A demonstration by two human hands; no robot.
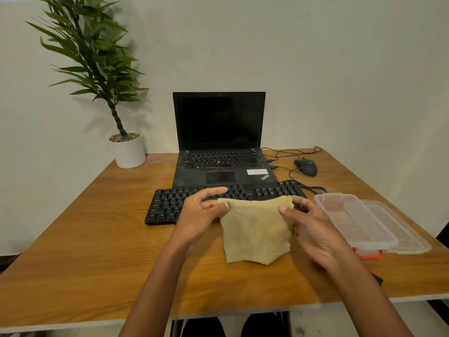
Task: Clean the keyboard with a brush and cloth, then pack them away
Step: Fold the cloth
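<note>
A beige cloth (pixel 257 229) hangs folded in front of me, its lower edge touching the wooden table (pixel 97 239). My left hand (pixel 201 212) pinches its upper left corner between thumb and fingers. My right hand (pixel 308 222) pinches the upper right corner. Behind the cloth lies a black keyboard (pixel 170 203), partly hidden by the cloth and my hands. A clear plastic container (pixel 352 215) with red clips stands open to the right, its lid (pixel 403 232) beside it. I see no brush; a dark object (pixel 377 279) peeks out past my right forearm.
An open black laptop (pixel 218 142) sits behind the keyboard. A black mouse (pixel 305 166) with cables lies at the back right. A potted plant (pixel 128 149) stands at the back left. The table's near edge runs just below my forearms.
</note>
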